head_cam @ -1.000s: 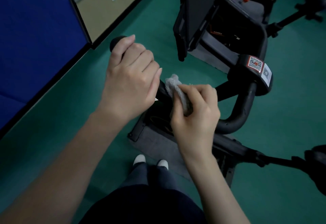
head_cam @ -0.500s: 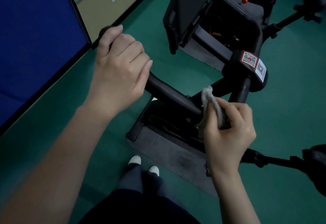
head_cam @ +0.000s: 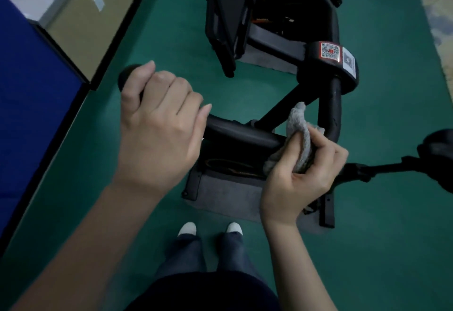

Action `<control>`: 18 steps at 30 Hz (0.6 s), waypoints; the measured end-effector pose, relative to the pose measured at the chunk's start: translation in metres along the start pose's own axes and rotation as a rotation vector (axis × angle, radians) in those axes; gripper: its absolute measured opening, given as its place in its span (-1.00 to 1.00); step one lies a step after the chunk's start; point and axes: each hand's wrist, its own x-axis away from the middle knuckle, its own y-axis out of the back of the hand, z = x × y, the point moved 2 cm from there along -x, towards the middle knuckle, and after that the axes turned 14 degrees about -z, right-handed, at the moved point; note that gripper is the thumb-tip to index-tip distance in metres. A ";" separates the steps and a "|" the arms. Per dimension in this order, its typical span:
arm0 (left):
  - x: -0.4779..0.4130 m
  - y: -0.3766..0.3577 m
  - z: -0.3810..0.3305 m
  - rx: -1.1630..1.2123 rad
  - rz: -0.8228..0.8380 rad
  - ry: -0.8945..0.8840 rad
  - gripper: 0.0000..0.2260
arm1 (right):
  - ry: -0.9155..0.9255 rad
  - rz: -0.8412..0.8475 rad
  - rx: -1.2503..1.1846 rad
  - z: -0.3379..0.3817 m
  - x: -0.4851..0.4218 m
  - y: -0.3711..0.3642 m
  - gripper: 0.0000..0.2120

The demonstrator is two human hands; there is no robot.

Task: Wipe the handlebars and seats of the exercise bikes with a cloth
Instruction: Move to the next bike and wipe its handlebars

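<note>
A black exercise bike stands in front of me, its curved black handlebar (head_cam: 240,134) running from left to centre. My left hand (head_cam: 159,124) grips the handlebar's left end, whose round tip (head_cam: 126,75) sticks out past my thumb. My right hand (head_cam: 301,176) holds a grey cloth (head_cam: 297,129) wrapped around the bar at its right bend, below the hub (head_cam: 331,65) with QR stickers. The part of the bar under the cloth is hidden. A dark pad on a rod (head_cam: 438,156) juts out at the right edge; I cannot tell if it is the seat.
A second black machine (head_cam: 245,16) stands just behind the bike. A blue padded panel (head_cam: 31,104) and beige cabinets (head_cam: 81,21) line the left wall. The bike's base sits on a grey mat (head_cam: 228,195) on green floor. My feet (head_cam: 210,228) stand close to the mat.
My right hand slid the cloth rightward along the handlebar, from beside my left hand to the bar's right bend. My left hand kept its grip on the left end.
</note>
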 end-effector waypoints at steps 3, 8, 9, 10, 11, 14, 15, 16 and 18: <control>0.000 0.003 0.007 0.049 0.067 -0.071 -0.72 | 0.003 -0.085 0.053 -0.002 0.007 0.003 -0.88; 0.000 0.005 0.013 0.100 0.105 -0.100 -0.72 | 0.012 -0.209 0.146 -0.005 0.023 0.005 -0.91; 0.000 0.006 0.013 0.110 0.113 -0.105 -0.73 | -0.013 -0.239 0.137 -0.004 0.027 0.003 -0.91; -0.001 0.006 0.013 0.119 0.125 -0.111 -0.72 | -0.036 -0.266 0.117 -0.001 0.031 0.002 -0.92; -0.001 0.006 0.013 0.125 0.138 -0.116 -0.72 | -0.048 -0.279 0.095 0.003 0.037 -0.001 -0.92; -0.001 0.007 0.015 0.158 0.184 -0.125 -0.70 | -0.017 -0.251 0.030 0.021 0.066 -0.013 -0.90; -0.001 0.008 0.016 0.176 0.188 -0.129 -0.69 | -0.005 -0.234 -0.005 0.027 0.078 -0.019 -0.90; -0.002 0.009 0.018 0.193 0.189 -0.131 -0.69 | -0.006 -0.226 -0.041 0.034 0.087 -0.026 -0.91; -0.005 0.010 0.020 0.211 0.173 -0.136 -0.71 | -0.008 -0.265 -0.095 0.041 0.100 -0.038 -0.90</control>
